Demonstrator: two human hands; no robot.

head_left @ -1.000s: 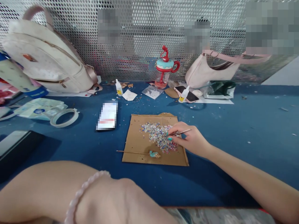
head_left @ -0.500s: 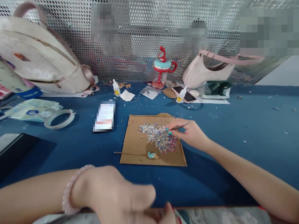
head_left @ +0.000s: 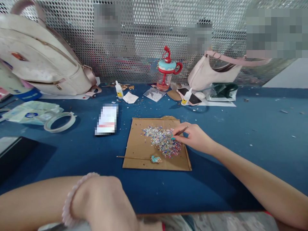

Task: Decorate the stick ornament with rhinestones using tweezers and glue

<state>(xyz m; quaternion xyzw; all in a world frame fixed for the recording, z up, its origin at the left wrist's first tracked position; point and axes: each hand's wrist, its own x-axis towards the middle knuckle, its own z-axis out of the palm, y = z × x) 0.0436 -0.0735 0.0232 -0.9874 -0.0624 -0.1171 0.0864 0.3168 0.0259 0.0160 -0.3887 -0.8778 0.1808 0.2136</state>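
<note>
My right hand [head_left: 192, 136] pinches a thin metal tool [head_left: 182, 130], like tweezers, over the right side of a pile of small multicoloured beads [head_left: 160, 139]. The pile lies on a square of brown cardboard [head_left: 137, 144]. Near the cardboard's front edge rests a thin stick [head_left: 134, 158] whose tip carries a cluster of turquoise and pale beads [head_left: 156, 159]. My left hand [head_left: 108, 205], with a pink bead bracelet at the wrist, is at the bottom edge, in front of the table edge; its fingers are out of sight.
Left of the cardboard lie a phone [head_left: 107, 119], a tape roll [head_left: 60, 122] and a dark box [head_left: 14, 157]. Glue bottles [head_left: 119, 90], a lidded cup [head_left: 165, 72], a second phone [head_left: 192, 98], a backpack [head_left: 43, 61] and a handbag [head_left: 211, 75] stand or lie behind.
My left hand has moved down and turned, so its thumb and fingers no longer show. My right hand has shifted slightly left, and the tool's visible end is now lower and further left.
</note>
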